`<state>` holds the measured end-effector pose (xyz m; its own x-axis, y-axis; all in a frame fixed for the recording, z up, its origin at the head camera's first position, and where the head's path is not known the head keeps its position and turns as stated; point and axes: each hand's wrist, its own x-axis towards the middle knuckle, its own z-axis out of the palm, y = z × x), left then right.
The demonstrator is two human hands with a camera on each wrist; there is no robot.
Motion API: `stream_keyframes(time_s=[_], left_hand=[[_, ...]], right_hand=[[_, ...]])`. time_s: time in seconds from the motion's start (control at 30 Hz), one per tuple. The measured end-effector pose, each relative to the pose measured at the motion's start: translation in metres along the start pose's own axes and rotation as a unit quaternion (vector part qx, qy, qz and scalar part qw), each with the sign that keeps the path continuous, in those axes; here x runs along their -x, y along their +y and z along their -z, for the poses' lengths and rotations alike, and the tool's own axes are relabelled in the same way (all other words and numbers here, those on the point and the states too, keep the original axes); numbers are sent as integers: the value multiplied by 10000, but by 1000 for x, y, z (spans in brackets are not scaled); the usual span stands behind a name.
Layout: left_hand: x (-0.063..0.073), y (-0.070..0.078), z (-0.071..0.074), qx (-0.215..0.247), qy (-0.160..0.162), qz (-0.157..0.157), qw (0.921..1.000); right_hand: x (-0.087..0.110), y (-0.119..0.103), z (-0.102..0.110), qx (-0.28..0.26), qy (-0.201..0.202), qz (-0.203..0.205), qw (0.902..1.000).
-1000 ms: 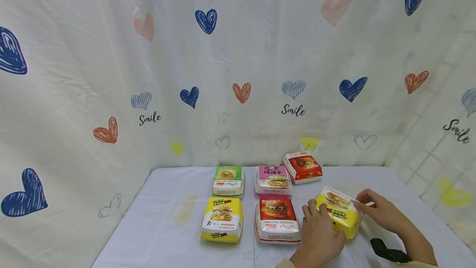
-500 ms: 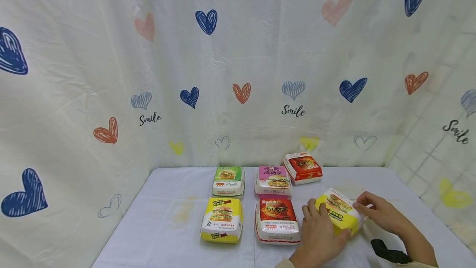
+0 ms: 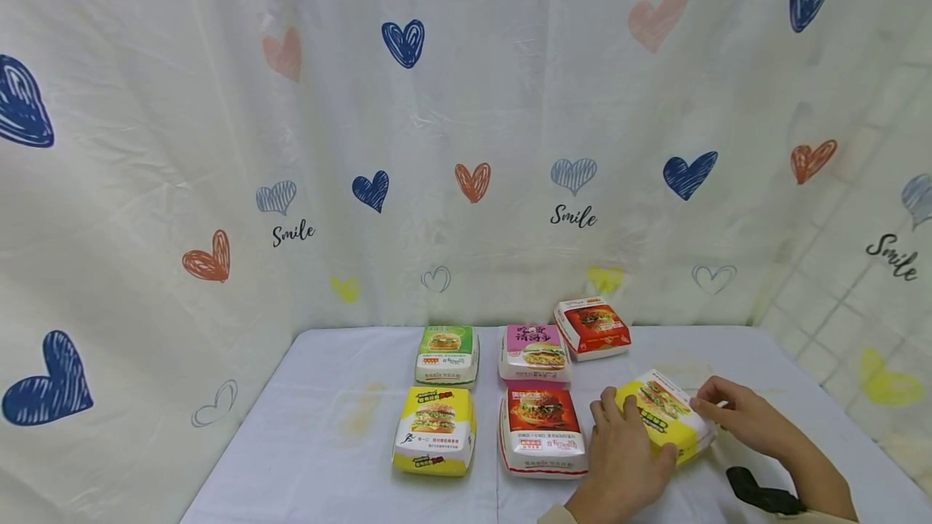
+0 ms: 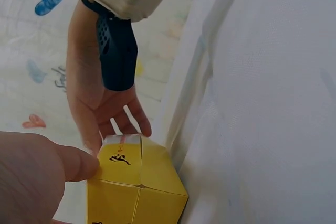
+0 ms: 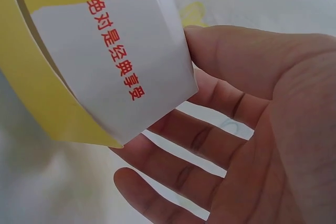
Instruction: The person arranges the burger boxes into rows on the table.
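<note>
A yellow-and-white burger box is held at an angle between both hands at the right of the table in the head view. My left hand grips its left side, fingers along the far left edge and thumb at the near side. On the opposite side my right hand pinches the white edge. The right wrist view has the thumb against the box's white panel, with fingers spread behind and beneath it. In the left wrist view the left thumb presses the box's yellow side.
Left of the hands stand two front boxes, one yellow and one red-and-white. Behind them sit a green box, a pink box and a skewed red box. A heart-printed curtain hangs behind the white-covered table.
The held box has turned and tilted slightly, so more of its white right side shows. My left thumb has shifted a little along the near side. The other boxes stay put.
</note>
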<state>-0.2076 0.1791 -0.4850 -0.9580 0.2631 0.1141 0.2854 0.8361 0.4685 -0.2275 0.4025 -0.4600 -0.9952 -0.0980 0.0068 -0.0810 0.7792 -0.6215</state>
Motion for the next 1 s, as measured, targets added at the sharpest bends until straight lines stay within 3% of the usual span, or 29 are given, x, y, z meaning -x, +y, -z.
stream_keyframes(time_s=[0.33,0.57,1.0], left_hand=[[0,-1,1,133,-86,-3,9999],[2,-1,2,111,129,-95,9998],[3,-2,1,124,223,-256,9993]], right_hand=[[-1,-1,0,-488,-300,-24,9984],[-1,-4,0,-533,-311,-29,9981],[-1,-5,-1,-780,-451,-69,9959]])
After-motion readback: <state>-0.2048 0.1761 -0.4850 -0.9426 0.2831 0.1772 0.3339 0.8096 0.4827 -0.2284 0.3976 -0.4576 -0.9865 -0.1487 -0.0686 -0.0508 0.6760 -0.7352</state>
